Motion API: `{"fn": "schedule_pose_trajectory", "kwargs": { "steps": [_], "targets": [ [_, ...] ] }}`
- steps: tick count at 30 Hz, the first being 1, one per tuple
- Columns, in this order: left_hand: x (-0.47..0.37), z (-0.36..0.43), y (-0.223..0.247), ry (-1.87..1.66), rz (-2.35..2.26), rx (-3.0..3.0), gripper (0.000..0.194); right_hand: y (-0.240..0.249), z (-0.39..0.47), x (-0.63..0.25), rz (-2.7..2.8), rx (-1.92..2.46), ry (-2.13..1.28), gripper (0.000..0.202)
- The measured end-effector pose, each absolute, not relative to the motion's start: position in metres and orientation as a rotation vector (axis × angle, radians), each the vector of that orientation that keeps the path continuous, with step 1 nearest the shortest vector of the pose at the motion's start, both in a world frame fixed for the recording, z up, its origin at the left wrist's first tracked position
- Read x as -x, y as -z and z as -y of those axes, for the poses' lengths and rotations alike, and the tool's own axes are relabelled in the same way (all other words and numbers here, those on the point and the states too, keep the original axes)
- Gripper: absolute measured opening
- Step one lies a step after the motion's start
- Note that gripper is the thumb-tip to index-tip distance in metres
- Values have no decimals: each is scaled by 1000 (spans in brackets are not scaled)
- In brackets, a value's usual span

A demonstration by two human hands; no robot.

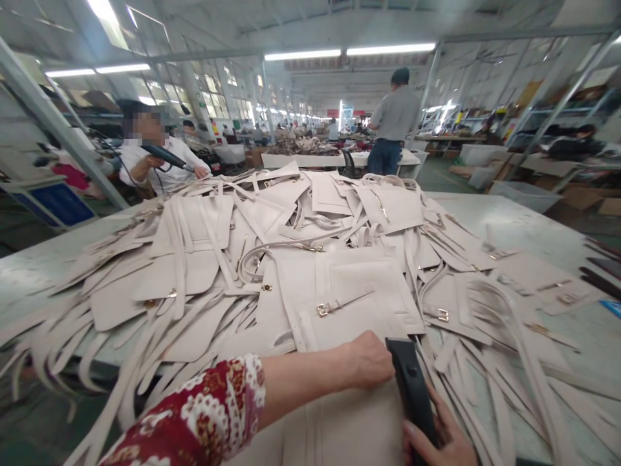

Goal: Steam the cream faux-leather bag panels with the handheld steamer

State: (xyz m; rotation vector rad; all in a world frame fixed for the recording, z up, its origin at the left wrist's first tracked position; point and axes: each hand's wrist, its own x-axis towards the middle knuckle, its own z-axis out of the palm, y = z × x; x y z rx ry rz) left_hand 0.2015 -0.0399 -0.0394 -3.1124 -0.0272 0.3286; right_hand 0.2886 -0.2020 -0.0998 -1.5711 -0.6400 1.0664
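Fingers (420,442) of the right hand (447,441) grip a black tool (413,382).

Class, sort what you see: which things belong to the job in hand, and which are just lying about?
In the job:
left hand
right hand, holding the black tool
cream piece beneath them
piled cream parts, probably

Apparently just lying about:
dark strips, far right
plastic bin
cardboard

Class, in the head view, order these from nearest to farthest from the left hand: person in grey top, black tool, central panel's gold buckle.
1. Black tool, just right of the left hand.
2. Gold buckle, ahead and left.
3. Person in grey top, beyond the pile.
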Motion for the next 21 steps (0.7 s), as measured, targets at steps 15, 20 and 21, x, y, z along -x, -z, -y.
{"fn": "schedule_pose_trajectory", "kwargs": {
  "steps": [15,20,21],
  "targets": [
    [-179,-4,43,-154,912,3292,24,92,202,-287,619,1584,-1053,93],
    [-157,15,51,-278,1239,3590,23,84,211,-294,648,1577,-1080,90],
    [-155,18,53,-290,1275,3650,26,79,214,-296,663,1592,-1057,86]
  ]
}}
